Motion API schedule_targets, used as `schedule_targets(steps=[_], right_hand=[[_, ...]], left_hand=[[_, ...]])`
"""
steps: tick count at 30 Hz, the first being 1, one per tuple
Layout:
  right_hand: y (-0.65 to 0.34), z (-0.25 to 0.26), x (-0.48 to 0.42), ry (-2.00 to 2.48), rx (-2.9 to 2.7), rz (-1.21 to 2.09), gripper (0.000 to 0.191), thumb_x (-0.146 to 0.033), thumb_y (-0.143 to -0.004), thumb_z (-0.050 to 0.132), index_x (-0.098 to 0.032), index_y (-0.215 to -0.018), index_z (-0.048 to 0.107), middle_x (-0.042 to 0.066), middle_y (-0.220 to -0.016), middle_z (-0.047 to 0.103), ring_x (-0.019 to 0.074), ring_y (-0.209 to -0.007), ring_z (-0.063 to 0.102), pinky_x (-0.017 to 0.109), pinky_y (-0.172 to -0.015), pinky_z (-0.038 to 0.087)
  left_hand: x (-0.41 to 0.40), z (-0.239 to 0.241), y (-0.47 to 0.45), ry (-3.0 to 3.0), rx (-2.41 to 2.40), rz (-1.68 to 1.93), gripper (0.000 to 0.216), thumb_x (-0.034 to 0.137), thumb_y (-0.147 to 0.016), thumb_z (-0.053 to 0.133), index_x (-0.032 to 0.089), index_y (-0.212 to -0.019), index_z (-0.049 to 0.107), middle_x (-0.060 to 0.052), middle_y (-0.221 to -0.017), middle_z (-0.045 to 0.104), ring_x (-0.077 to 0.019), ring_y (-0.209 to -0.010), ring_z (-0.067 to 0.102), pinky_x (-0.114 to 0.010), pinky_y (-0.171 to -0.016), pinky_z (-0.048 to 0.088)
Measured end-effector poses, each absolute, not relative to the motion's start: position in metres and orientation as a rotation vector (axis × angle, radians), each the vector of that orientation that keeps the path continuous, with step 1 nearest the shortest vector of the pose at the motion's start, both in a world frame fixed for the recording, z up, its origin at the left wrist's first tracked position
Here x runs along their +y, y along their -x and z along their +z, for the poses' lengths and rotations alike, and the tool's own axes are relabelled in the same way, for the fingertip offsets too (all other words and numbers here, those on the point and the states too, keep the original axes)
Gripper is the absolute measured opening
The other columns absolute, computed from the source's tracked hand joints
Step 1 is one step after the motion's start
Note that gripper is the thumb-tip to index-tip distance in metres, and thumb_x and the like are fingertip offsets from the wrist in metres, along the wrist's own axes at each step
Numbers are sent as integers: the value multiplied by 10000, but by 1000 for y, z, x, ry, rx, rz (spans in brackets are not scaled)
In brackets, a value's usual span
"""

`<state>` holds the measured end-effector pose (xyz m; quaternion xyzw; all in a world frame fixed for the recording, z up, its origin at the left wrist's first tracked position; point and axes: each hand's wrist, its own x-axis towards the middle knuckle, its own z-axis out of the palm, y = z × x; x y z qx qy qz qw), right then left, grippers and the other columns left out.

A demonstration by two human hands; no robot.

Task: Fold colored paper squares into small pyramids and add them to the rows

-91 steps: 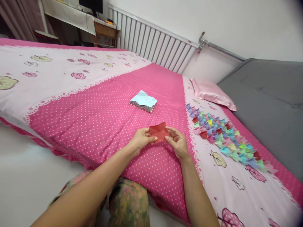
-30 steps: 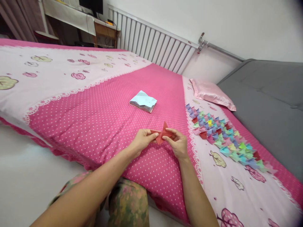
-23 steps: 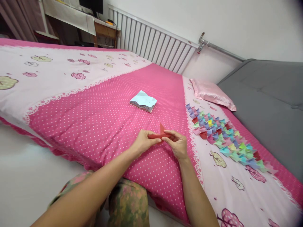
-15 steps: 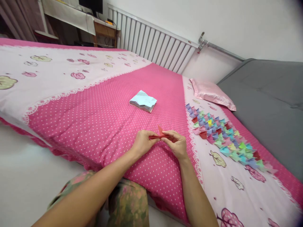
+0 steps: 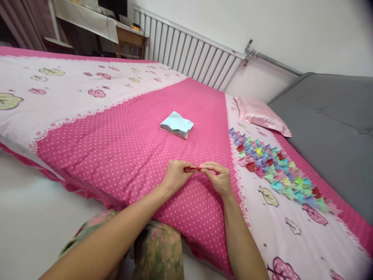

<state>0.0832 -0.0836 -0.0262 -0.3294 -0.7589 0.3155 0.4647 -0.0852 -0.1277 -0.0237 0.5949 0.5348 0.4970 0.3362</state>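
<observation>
A folded red paper (image 5: 192, 169) is pinched flat between both hands, just above the pink dotted bedspread (image 5: 125, 147). My left hand (image 5: 175, 177) grips its left end with closed fingers. My right hand (image 5: 218, 179) presses down on its right part with thumb and fingers together. Only a thin red edge of the paper shows between the fingertips. A stack of light blue paper squares (image 5: 176, 125) lies farther up the bed, beyond the hands.
Several folded paper pieces in many colours (image 5: 274, 167) lie in rows on the pale strip at the right. A pink pillow (image 5: 260, 114) rests behind them, next to a grey sofa (image 5: 332, 128). A white radiator (image 5: 189, 50) runs along the wall.
The red paper, spread open three seconds ago, has been folded together and flattened. The upright red corner seen a second ago is now pressed down between my fingers.
</observation>
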Motion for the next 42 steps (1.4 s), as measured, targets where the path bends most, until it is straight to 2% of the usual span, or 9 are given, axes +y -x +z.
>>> schedule_targets(steps=[5, 9, 14, 20, 27, 33, 42], right_hand=[[-84, -27, -84, 850, -1859, 824, 65, -249, -743, 658, -254, -782, 709, 4, -739, 693, 166, -691, 629, 314, -652, 513], [-84, -28, -84, 851, -1873, 860, 56, -242, -747, 652, -240, -770, 703, 4, -731, 689, 159, -685, 631, 295, -649, 511], [-84, -31, -84, 860, -1836, 916, 76, -263, -725, 670, -222, -778, 706, 14, -737, 701, 166, -683, 645, 297, -655, 526], [-85, -36, -81, 885, -1668, 1033, 179, -251, -654, 732, -214, -828, 705, 23, -781, 717, 173, -697, 661, 313, -682, 539], [-84, -34, -81, 920, -1592, 1088, 99, -263, -682, 709, -214, -767, 702, -2, -695, 698, 132, -623, 635, 260, -610, 522], [-84, -34, -79, 914, -1589, 1091, 90, -279, -716, 675, -200, -757, 687, -4, -673, 674, 121, -613, 609, 248, -608, 500], [-82, -37, -77, 913, -1515, 1098, 111, -301, -718, 669, -196, -755, 663, -12, -661, 640, 108, -595, 567, 232, -581, 463]], left_hand=[[-128, -24, 84, -1503, 1368, 1299, 180, 300, -695, 663, 180, -814, 726, -81, -784, 719, -198, -693, 651, -287, -657, 472], [-127, -25, 84, -1486, 1343, 1345, 278, 319, -655, 699, 182, -896, 712, -86, -844, 711, -190, -723, 648, -289, -689, 487], [-126, -24, 86, -1531, 1322, 1236, 255, 375, -693, 649, 161, -805, 730, -98, -810, 711, -198, -718, 645, -284, -653, 485], [-127, -17, 86, -1377, 1275, 1272, 215, 266, -699, 628, 105, -813, 715, -91, -752, 716, -174, -650, 640, -251, -589, 468], [-127, -13, 86, -1362, 1317, 1248, 194, 226, -684, 635, 100, -808, 715, -87, -734, 715, -161, -622, 628, -247, -579, 454], [-124, -18, 85, -1288, 1289, 1195, 189, 143, -628, 655, 78, -798, 705, -87, -725, 711, -159, -615, 630, -242, -573, 459], [-125, -14, 81, -1091, 1131, 1196, 213, 24, -586, 618, 97, -773, 691, -23, -694, 699, -103, -578, 596, -209, -577, 451]])
